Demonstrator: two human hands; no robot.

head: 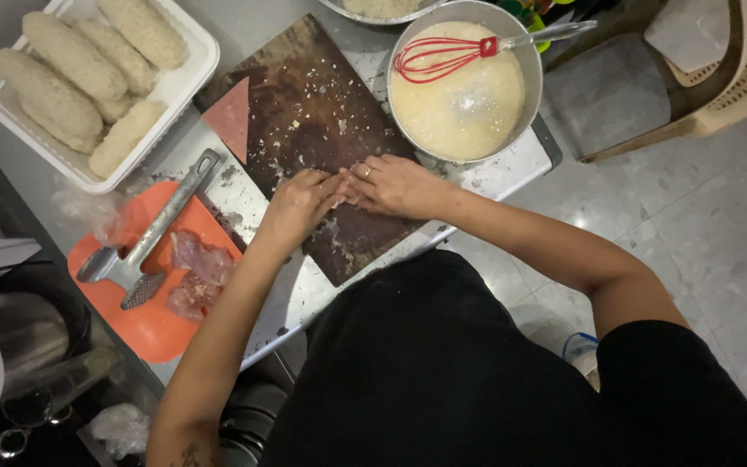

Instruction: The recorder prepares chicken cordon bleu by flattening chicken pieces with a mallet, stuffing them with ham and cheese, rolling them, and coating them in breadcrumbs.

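Work seems partly done: several breaded rolls (88,73) already lie in the white tray (196,73), while raw meat pieces (194,272) wait on the orange board (153,333) beside the metal mallet (153,229). Both hands meet over the dark cutting board (313,112) on the table (512,169). The left hand (297,203) and the right hand (395,183) press together, fingers bent downward. Each grip looks closed around something small between them, but what they hold is hidden. The bowl (533,78) of pale crumbs with the red whisk (438,59) stands just beyond the right hand.
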